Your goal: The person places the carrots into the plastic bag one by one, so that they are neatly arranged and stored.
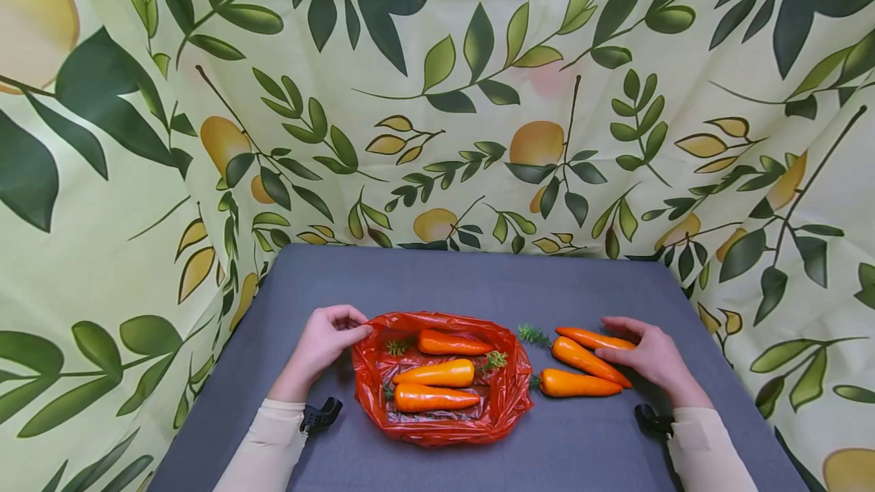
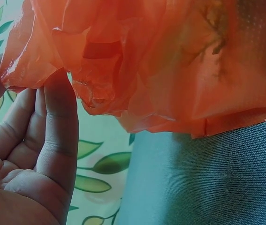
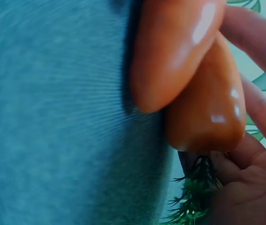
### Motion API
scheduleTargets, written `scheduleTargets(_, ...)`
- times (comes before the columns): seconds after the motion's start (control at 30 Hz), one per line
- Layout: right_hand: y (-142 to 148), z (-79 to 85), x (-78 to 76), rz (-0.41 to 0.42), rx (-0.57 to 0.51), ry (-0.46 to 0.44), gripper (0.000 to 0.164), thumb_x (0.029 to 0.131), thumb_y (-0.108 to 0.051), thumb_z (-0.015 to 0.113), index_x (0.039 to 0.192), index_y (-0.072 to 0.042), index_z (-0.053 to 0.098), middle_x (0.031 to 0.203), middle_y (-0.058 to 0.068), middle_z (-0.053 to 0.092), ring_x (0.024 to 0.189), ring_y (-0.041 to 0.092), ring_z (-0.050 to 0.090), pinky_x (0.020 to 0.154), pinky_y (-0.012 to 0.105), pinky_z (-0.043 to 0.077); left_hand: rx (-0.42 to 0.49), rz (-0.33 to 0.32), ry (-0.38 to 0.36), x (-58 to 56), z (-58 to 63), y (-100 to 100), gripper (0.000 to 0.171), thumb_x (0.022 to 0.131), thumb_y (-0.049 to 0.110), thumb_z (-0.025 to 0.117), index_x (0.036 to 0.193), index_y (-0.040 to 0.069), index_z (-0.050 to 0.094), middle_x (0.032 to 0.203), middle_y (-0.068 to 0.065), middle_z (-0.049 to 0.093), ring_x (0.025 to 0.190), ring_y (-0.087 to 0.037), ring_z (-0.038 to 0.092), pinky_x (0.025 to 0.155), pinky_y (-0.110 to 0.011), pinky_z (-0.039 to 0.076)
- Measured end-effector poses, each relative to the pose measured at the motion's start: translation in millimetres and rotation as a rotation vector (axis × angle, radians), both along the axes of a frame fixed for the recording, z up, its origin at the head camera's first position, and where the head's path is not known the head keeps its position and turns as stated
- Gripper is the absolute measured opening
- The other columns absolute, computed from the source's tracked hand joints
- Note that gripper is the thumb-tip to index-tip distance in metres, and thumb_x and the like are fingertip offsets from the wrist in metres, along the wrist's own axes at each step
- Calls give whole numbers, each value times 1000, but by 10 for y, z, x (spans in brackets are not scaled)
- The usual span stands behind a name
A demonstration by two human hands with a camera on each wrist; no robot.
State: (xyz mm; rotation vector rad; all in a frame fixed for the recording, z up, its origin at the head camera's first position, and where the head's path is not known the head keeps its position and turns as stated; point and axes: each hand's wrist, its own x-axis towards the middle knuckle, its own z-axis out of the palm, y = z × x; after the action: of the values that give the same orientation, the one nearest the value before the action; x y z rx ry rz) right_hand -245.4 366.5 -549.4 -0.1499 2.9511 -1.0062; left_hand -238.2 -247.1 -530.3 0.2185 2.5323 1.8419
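Observation:
A red plastic bag (image 1: 444,431) stands with its mouth spread wide, three orange carrots in it, one of them a middle carrot (image 1: 437,373). My left hand (image 1: 328,336) pinches its left rim between thumb and fingers; in the left wrist view the thin film (image 2: 100,61) hangs from the fingertips. Three more carrots lie right of the bag: a back carrot (image 1: 591,338), a middle one (image 1: 588,361) and a front one (image 1: 579,383). My right hand (image 1: 652,355) reaches over the back carrot's thick end, fingers fairly straight; contact is unclear. Its green top (image 3: 193,192) shows beside the palm.
A grey cloth-covered table (image 1: 478,272) lies beneath everything. Leaf-and-fruit patterned fabric (image 1: 478,135) rises behind it and at both sides. Each wrist wears a black strap, the left strap (image 1: 321,414) and the right strap (image 1: 652,422).

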Motion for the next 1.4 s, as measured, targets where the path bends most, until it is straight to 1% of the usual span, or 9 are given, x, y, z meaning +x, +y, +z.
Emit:
scheduleTargets(0.13, 10, -43, -3, -7, 28, 8, 67, 89, -47, 94, 144, -13, 75, 138, 17, 77, 119, 32, 68, 91, 29, 52, -1, 0, 0, 0, -1, 1, 17, 95, 14, 88, 102, 1, 81, 89, -15, 76, 72, -19, 64, 66, -34, 60)
scheduleTargets(0.23, 8, -61, -2, -16, 29, 3, 63, 88, -44, 95, 140, -14, 76, 136, 18, 77, 113, 30, 67, 88, 29, 51, -2, -2, 2, 0, -1, 0, 17, 95, 14, 88, 102, 1, 81, 89, -15, 76, 72, -18, 64, 66, -34, 60)
scheduleTargets(0.43, 5, -68, 11, -37, 17, -37, 57, 87, -37, 96, 135, -12, 78, 129, 19, 77, 101, 26, 63, 78, 28, 49, -4, -6, 4, -3, 5, 3, 17, 95, 15, 88, 102, 1, 81, 89, -15, 76, 71, -18, 65, 66, -34, 60)
scheduleTargets(0.7, 4, -50, 32, -48, 26, -32, 55, 87, -38, 97, 132, -12, 79, 125, 18, 78, 98, 25, 62, 77, 28, 48, -8, -7, 1, -5, -1, 3, 17, 95, 15, 88, 102, 1, 81, 89, -15, 77, 72, -18, 65, 66, -34, 61)
scheduleTargets(0.87, 1, 32, 69, -57, 3, -16, 57, 87, -41, 97, 132, -12, 80, 124, 17, 77, 97, 24, 61, 75, 27, 47, -9, -2, 0, -2, -9, 6, 17, 95, 16, 88, 102, 1, 81, 89, -15, 77, 72, -18, 65, 66, -34, 60)
scheduleTargets(1.13, -13, 184, 112, -76, -18, 30, 57, 87, -39, 97, 134, -12, 79, 123, 17, 78, 92, 16, 60, 75, 26, 49, -3, -6, 4, -15, -19, 5, 16, 95, 14, 88, 102, 0, 81, 89, -16, 77, 71, -17, 64, 66, -34, 60)
scheduleTargets(1.3, -73, 344, 128, -86, -48, 46, 59, 88, -40, 97, 137, -13, 78, 126, 19, 77, 93, 18, 61, 73, 26, 52, -2, -7, 5, -17, -20, 5, 16, 95, 13, 87, 102, 0, 81, 89, -16, 76, 71, -17, 64, 66, -34, 60)
scheduleTargets(1.4, -120, 448, 147, -93, -70, 56, 59, 88, -39, 97, 138, -14, 77, 129, 20, 76, 93, 16, 62, 73, 26, 54, -3, -5, 3, -15, -22, 8, 16, 95, 13, 87, 102, 0, 81, 89, -15, 77, 71, -17, 64, 66, -34, 60)
